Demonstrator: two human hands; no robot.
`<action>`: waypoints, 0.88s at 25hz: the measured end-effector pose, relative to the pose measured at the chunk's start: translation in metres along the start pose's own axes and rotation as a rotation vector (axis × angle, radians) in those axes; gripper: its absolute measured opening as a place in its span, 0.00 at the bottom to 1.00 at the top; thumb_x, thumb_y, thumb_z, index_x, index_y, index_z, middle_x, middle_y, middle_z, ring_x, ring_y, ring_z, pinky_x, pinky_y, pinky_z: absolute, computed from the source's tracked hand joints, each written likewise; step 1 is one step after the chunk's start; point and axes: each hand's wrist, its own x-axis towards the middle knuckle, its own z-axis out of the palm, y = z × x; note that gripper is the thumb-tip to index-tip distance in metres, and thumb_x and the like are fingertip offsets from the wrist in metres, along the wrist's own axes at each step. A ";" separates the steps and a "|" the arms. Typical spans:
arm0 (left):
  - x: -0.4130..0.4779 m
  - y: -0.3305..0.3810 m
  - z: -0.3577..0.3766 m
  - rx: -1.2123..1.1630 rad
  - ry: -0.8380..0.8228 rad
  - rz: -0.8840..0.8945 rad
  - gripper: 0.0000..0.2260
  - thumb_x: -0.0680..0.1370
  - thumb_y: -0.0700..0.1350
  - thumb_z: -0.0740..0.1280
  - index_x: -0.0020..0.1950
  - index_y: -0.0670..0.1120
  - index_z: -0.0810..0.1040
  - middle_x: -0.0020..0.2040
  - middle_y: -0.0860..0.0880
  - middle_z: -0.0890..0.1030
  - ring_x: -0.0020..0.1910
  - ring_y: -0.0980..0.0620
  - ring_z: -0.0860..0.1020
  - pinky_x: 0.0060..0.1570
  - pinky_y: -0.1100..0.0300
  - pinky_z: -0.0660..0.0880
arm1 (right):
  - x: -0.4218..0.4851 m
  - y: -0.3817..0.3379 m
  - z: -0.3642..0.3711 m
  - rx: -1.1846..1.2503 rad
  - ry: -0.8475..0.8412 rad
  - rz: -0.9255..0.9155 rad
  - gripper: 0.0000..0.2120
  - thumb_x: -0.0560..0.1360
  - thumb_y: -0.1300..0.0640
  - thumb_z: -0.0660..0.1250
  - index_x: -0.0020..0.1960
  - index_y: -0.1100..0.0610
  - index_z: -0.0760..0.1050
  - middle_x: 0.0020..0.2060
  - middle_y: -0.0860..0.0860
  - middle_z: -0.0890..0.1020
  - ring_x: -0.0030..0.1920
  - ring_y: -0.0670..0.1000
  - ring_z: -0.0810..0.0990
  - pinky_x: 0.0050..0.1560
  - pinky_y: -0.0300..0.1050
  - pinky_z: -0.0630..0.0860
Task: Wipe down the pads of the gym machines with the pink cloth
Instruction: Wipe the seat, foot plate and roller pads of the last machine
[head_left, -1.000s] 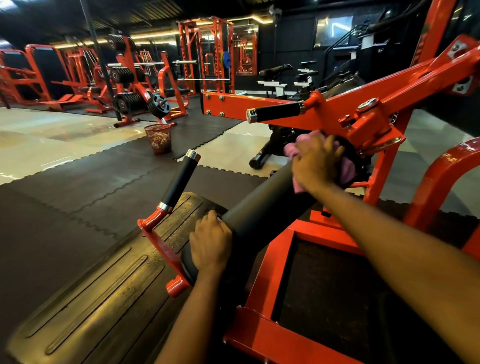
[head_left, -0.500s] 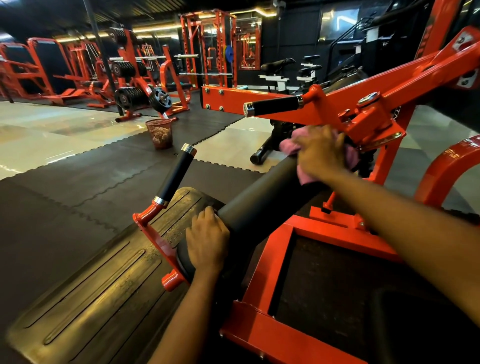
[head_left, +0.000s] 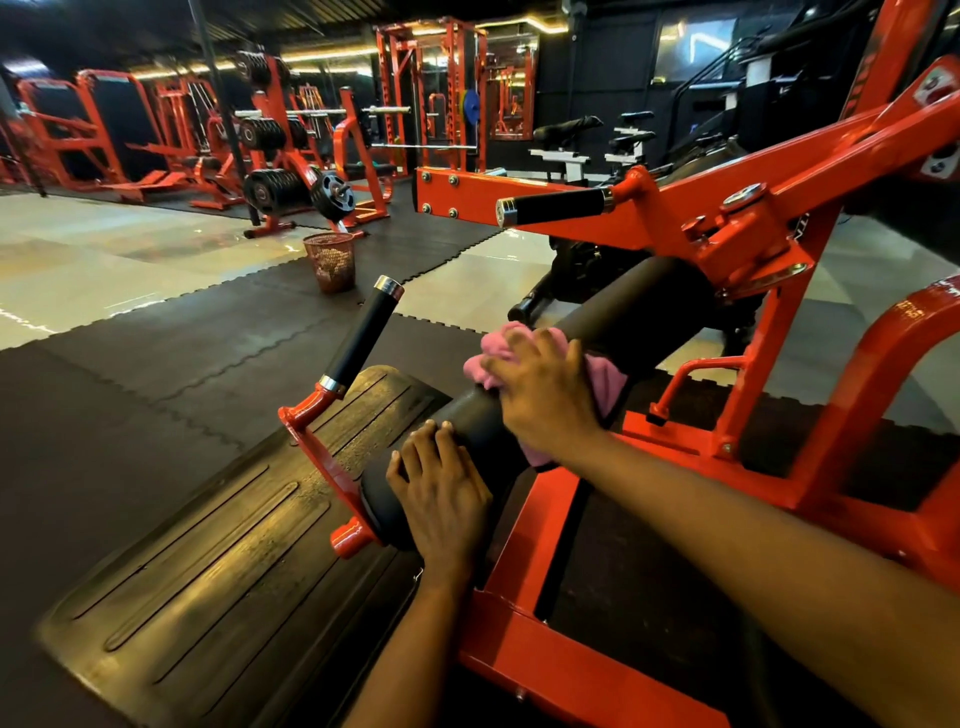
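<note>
Midway along the black roller pad (head_left: 623, 306), the right hand (head_left: 550, 395) presses the bunched pink cloth (head_left: 501, 345) down, fingers seemingly clamped over it, though blurred; the left hand (head_left: 441, 493) rests on the pad's near end, fingers flat and slightly apart, probably to stop it turning.

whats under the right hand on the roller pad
The pink cloth, pressed onto the roller pad by the right hand; pink edges show either side. Its middle and the pad beneath are covered.
</note>
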 end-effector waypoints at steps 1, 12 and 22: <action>0.000 -0.002 -0.002 -0.007 -0.001 0.019 0.14 0.80 0.47 0.60 0.64 0.44 0.71 0.63 0.42 0.74 0.63 0.43 0.71 0.62 0.41 0.68 | 0.004 0.013 -0.006 0.012 -0.001 -0.029 0.17 0.67 0.54 0.65 0.55 0.44 0.79 0.65 0.49 0.75 0.62 0.56 0.70 0.57 0.55 0.64; 0.004 -0.014 -0.016 -0.127 -0.049 0.087 0.12 0.75 0.52 0.62 0.55 0.48 0.71 0.55 0.46 0.73 0.55 0.47 0.70 0.54 0.48 0.66 | 0.066 0.107 -0.033 -0.110 0.021 0.491 0.16 0.70 0.53 0.64 0.57 0.49 0.78 0.67 0.55 0.72 0.66 0.61 0.67 0.66 0.61 0.58; 0.018 -0.048 -0.041 -0.520 -0.124 -0.033 0.09 0.79 0.54 0.55 0.54 0.55 0.71 0.52 0.53 0.77 0.52 0.54 0.74 0.53 0.44 0.76 | 0.035 0.016 -0.013 -0.068 -0.118 -0.027 0.24 0.67 0.56 0.66 0.63 0.43 0.76 0.63 0.49 0.76 0.63 0.56 0.71 0.61 0.55 0.62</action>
